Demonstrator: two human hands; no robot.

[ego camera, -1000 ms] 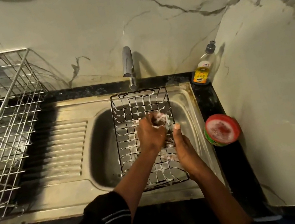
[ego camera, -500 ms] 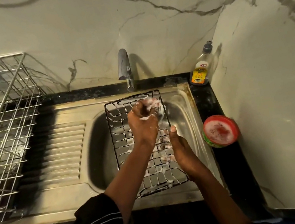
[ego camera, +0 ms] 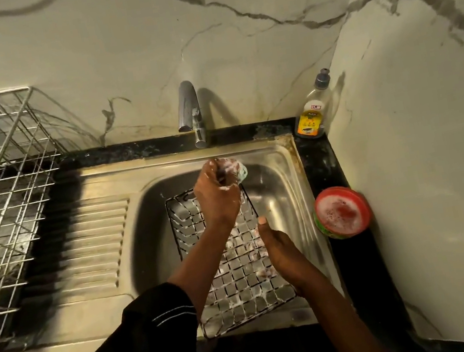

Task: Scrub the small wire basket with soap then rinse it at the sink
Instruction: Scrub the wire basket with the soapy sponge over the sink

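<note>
We find the wire basket (ego camera: 242, 279) propped at a slant in the sink (ego camera: 146, 222). Its near end rests on the front rim and its far end dips into the basin, so the mesh faces up and any runoff falls into the sink. White foam clings to many of the wires.

The right hand (ego camera: 280, 248) steadies the basket at its right edge. The thumb lies along the rim, while the other fingers are hidden under the mesh. We judge that they pinch the edge from below, which would stop the basket sliding under the scrubbing.

The left hand (ego camera: 218, 201) is at the far end, its fingers curled tight round a foamy scrubber (ego camera: 234, 170) just above the top rim. It sits almost under the tap (ego camera: 189, 108), where we see no water running.

On the dark surface to the right stands an open red soap tub (ego camera: 342, 212), within easy reach for reloading. A bottle (ego camera: 311, 112) stands in the corner behind it. We judge the soaping well advanced, with rinsing not yet begun.
</note>
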